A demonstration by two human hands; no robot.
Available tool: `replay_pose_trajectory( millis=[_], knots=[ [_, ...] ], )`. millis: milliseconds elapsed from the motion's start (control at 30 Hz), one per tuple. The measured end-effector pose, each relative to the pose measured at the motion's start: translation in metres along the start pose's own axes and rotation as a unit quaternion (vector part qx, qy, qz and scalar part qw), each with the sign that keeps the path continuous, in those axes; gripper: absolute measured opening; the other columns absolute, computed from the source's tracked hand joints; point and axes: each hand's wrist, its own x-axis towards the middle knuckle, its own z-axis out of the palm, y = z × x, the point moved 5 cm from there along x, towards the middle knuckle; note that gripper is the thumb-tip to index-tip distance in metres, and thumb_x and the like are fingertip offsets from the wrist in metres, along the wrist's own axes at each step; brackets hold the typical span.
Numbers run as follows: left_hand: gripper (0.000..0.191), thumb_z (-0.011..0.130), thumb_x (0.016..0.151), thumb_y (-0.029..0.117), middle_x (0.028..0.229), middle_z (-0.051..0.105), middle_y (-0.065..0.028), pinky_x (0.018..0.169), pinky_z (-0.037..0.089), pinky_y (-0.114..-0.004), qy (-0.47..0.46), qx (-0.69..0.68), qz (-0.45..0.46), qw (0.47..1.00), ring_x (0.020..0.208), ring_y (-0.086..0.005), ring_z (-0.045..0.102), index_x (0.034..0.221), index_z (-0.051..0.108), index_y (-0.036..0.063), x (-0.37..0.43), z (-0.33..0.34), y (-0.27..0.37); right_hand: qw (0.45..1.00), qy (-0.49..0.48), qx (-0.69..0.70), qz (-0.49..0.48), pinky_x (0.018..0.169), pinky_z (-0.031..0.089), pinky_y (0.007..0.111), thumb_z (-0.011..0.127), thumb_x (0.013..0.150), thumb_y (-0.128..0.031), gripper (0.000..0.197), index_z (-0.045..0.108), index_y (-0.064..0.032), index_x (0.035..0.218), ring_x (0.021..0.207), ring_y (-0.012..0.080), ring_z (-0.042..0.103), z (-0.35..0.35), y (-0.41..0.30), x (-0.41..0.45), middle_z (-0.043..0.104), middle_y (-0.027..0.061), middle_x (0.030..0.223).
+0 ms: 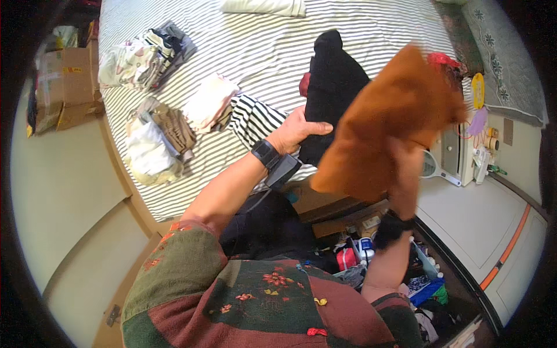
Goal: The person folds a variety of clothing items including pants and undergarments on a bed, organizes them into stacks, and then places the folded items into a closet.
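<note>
My left hand grips a folded black garment, its thumb lying across the cloth. A small dark red patch of fabric shows at that garment's left edge. In my right hand, blurred by motion, is a folded orange-brown garment. It overlaps the right side of the black one. Both are held above the front part of a bed with a striped sheet. Beside my left hand lies a black-and-white striped garment, next to a pale pink folded garment.
More folded clothes lie at the bed's far left, with a white and brown pile nearer. A cardboard box stands left. Below my right arm is an open drawer or bin of mixed items. An electric swatter hangs at the right.
</note>
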Motion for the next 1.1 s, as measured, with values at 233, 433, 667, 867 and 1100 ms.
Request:
replay_pose_trajectory(
  millis=[233, 433, 667, 867, 1100],
  knots=[
    [0.039, 0.061, 0.085, 0.004, 0.115, 0.060, -0.0069, 0.085, 0.048, -0.027, -0.034, -0.020, -0.047, 0.998, 0.100, -0.0124, 0.058, 0.123, 0.050, -0.0009, -0.031, 0.012, -0.028, 0.976, -0.044, -0.164, 0.138, 0.082, 0.045, 0.030, 0.071, 0.081, -0.025, 0.040, 0.058, 0.0042, 0.105, 0.093, 0.0149, 0.056, -0.020, 0.087, -0.020, 0.061, 0.0100, 0.105],
    [0.042, 0.060, 0.085, 0.001, 0.116, 0.059, -0.0066, 0.083, 0.049, -0.028, -0.010, -0.037, -0.146, 0.989, 0.102, -0.0131, 0.057, 0.124, 0.046, 0.0010, -0.065, 0.008, -0.030, 0.989, 0.029, 0.064, 0.133, 0.086, 0.042, 0.028, 0.061, 0.088, -0.040, 0.045, 0.059, 0.0012, 0.105, 0.097, 0.0144, 0.054, -0.061, 0.112, -0.047, 0.061, 0.0059, 0.105],
    [0.039, 0.058, 0.085, 0.000, 0.111, 0.060, -0.0038, 0.078, 0.049, -0.026, -0.130, -0.089, -0.159, 0.975, 0.098, -0.0127, 0.058, 0.123, 0.047, 0.0008, -0.090, 0.048, -0.007, 0.830, 0.018, 0.473, 0.296, 0.094, 0.041, 0.037, 0.044, 0.088, -0.060, 0.069, 0.049, -0.0019, 0.125, 0.113, 0.0214, 0.051, -0.038, 0.156, -0.106, 0.055, 0.0101, 0.122],
    [0.038, 0.055, 0.087, -0.002, 0.112, 0.059, -0.0055, 0.082, 0.048, -0.027, -0.102, 0.093, -0.203, 0.969, 0.099, -0.0146, 0.058, 0.124, 0.047, 0.0027, -0.105, 0.058, 0.008, 0.822, 0.000, 0.544, 0.171, 0.096, 0.041, 0.038, 0.044, 0.087, -0.061, 0.072, 0.046, -0.0019, 0.129, 0.116, 0.0218, 0.050, -0.054, 0.126, -0.090, 0.052, 0.0108, 0.127],
    [0.036, 0.055, 0.088, 0.000, 0.117, 0.057, -0.0066, 0.085, 0.048, -0.029, -0.089, 0.005, -0.287, 0.954, 0.102, -0.0161, 0.057, 0.123, 0.047, 0.0029, -0.106, 0.083, -0.005, 0.833, 0.016, 0.523, 0.178, 0.097, 0.041, 0.037, 0.041, 0.086, -0.064, 0.078, 0.040, -0.0031, 0.135, 0.117, 0.0217, 0.049, -0.047, 0.128, -0.143, 0.046, 0.0112, 0.134]
  ],
)
